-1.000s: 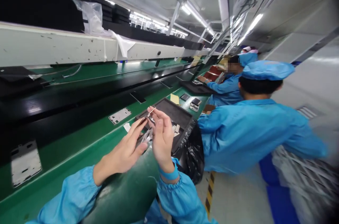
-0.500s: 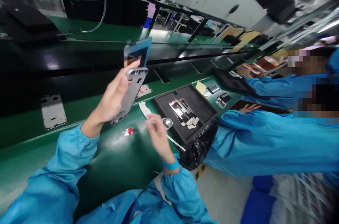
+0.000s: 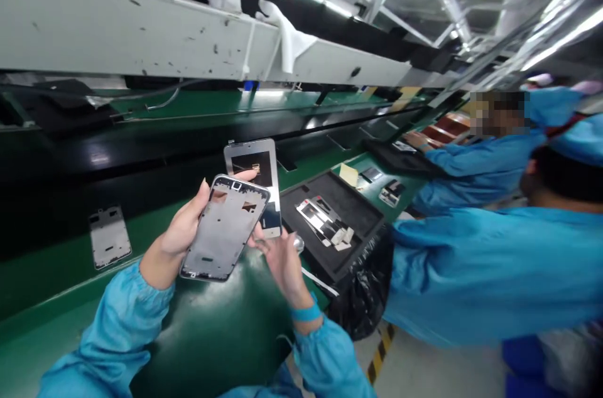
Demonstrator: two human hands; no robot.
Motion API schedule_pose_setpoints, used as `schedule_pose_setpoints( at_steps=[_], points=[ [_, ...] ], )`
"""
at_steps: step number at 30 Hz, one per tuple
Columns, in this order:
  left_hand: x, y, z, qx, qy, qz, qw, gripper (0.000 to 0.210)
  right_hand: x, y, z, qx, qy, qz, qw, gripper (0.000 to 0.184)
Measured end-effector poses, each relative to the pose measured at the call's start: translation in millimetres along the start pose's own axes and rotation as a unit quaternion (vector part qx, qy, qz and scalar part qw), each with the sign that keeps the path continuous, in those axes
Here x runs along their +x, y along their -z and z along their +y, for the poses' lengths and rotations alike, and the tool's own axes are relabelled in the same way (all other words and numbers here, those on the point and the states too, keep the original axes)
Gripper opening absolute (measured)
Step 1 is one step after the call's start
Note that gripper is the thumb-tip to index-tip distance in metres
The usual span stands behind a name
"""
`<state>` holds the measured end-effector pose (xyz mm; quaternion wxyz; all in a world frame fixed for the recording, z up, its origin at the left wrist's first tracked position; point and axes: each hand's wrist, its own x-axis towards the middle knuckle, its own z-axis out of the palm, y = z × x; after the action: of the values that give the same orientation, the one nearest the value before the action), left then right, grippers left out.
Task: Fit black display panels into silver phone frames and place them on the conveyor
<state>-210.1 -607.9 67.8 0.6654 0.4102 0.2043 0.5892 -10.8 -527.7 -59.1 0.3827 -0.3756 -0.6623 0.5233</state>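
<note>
My left hand (image 3: 185, 222) is closed round a grey phone mid-frame (image 3: 226, 231), its flat side towards me and two cut-outs near the top. A phone screen panel (image 3: 271, 197) with a silvery border stands behind the frame; a finger of the left hand reaches across it. My right hand (image 3: 285, 266) is at the panel's lower end, its fingertips closed on that edge. Part of the panel is hidden by the frame. A second phone mid-frame (image 3: 110, 238) lies on the green bench to the left, away from both hands.
Right of my hands, a black foam tray (image 3: 315, 191) holds several phone parts (image 3: 325, 219). A yellow paper (image 3: 348, 174) and other phone parts (image 3: 391, 193) lie beyond. A black bag (image 3: 360, 285) hangs at the tray's near side. Co-workers in blue sit at right.
My right hand has come up from below to the screen panel's lower end. The frame and panel have turned to face me more and sit lower in view. The camera has tilted upward.
</note>
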Motion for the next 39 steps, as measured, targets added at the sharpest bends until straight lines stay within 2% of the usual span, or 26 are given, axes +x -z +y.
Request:
schedule_pose_setpoints(
  at_steps=[1, 3, 6, 9, 11, 13, 16, 19, 22, 25, 28, 31, 35, 39],
  points=[
    [1, -0.4, -1, 0.006, 0.016, -0.001, 1.0, 0.094, 4, 7, -15, 0.073, -0.009, -0.023, 0.997, 0.084],
    [5, -1.4, -3, 0.017, 0.051, 0.007, 0.998, 0.09, 8, 17, -43, 0.247, -0.033, -0.102, 0.963, 0.09],
    [12, -3.4, -9, 0.043, 0.087, 0.041, 0.994, 0.083, 7, 17, -66, 0.414, -0.082, -0.174, 0.89, 0.072],
    [16, -4.6, -17, 0.065, 0.111, 0.061, 0.99, 0.077, 4, 6, -62, 0.474, -0.135, -0.167, 0.854, 0.055],
    [19, -4.5, -23, 0.07, 0.115, 0.072, 0.988, 0.071, 4, 0, -53, 0.479, -0.153, -0.16, 0.849, 0.054],
    [22, -4.4, -28, 0.061, 0.099, 0.094, 0.989, 0.065, 4, -2, -46, 0.472, -0.136, -0.151, 0.858, 0.054],
    [24, -5.9, -26, 0.001, 0.052, 0.119, 0.992, 0.074, -1, 8, -40, 0.432, -0.068, -0.114, 0.892, 0.054],
    [21, -10.6, -18, -0.053, -0.02, 0.109, 0.993, 0.091, -12, 32, -35, 0.346, -0.018, -0.062, 0.936, 0.062],
    [17, -14.8, -13, -0.062, -0.089, 0.108, 0.988, 0.082, -21, 55, -34, 0.25, 0.034, -0.038, 0.967, 0.059],
    [17, -14.2, -17, -0.038, -0.129, 0.119, 0.984, 0.071, -26, 68, -42, 0.122, 0.127, -0.058, 0.983, 0.055],
    [19, -9.8, -22, -0.009, -0.18, 0.13, 0.975, 0.076, -27, 72, -57, -0.027, 0.218, -0.102, 0.97, 0.064],
    [19, -5.1, -21, 0.005, -0.221, 0.14, 0.965, 0.079, -26, 75, -71, -0.11, 0.274, -0.126, 0.947, 0.058],
    [18, -1.1, -14, 0.03, -0.256, 0.145, 0.955, 0.083, -30, 79, -82, -0.174, 0.306, -0.134, 0.926, 0.06],
    [16, -1.5, -10, 0.053, -0.277, 0.142, 0.949, 0.07, -34, 80, -86, -0.198, 0.309, -0.149, 0.918, 0.059]
  ],
)
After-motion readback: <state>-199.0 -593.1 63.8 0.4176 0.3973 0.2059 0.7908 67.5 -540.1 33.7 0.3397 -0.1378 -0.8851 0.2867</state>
